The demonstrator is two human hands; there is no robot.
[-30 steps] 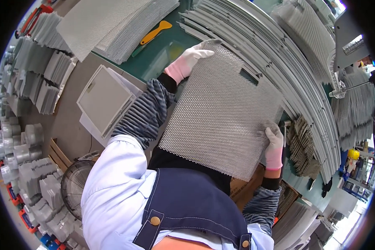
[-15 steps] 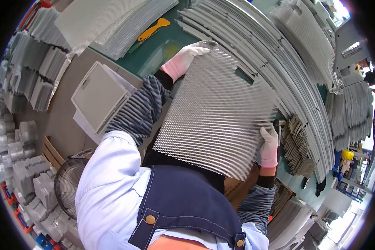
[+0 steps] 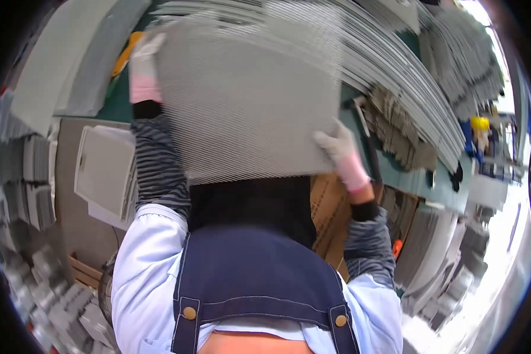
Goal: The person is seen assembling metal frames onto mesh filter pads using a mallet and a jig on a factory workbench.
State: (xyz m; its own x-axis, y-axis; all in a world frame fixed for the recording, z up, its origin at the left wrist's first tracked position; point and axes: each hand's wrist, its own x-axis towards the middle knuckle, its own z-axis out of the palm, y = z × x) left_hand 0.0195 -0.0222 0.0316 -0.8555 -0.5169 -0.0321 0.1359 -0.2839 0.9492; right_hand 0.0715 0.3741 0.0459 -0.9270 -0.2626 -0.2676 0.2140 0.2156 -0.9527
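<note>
A silvery metal mesh sheet (image 3: 248, 106) hangs in front of me between my two gloved hands, its surface smeared by motion. My left hand (image 3: 146, 66), in a white and pink glove, grips the sheet's upper left edge. Lower down on the opposite side, my right hand (image 3: 339, 152) is closed on the right edge near the bottom corner, thumb lying on the face. The sheet's far part covers some of the long thin metal strips (image 3: 389, 71) lying on the green bench.
A yellow scraper (image 3: 124, 56) lies beside a stack of mesh sheets (image 3: 85, 65) at the far left. Pale framed panels (image 3: 104, 168) stand left of my arm. Bundled grey metal pieces (image 3: 398, 127) rest on the right of the bench (image 3: 416, 184), with a cardboard box (image 3: 327, 203) below.
The mesh sheet has swung from tilted to nearly square-on and moved left and farther away, both hands going along with it. My view has also turned.
</note>
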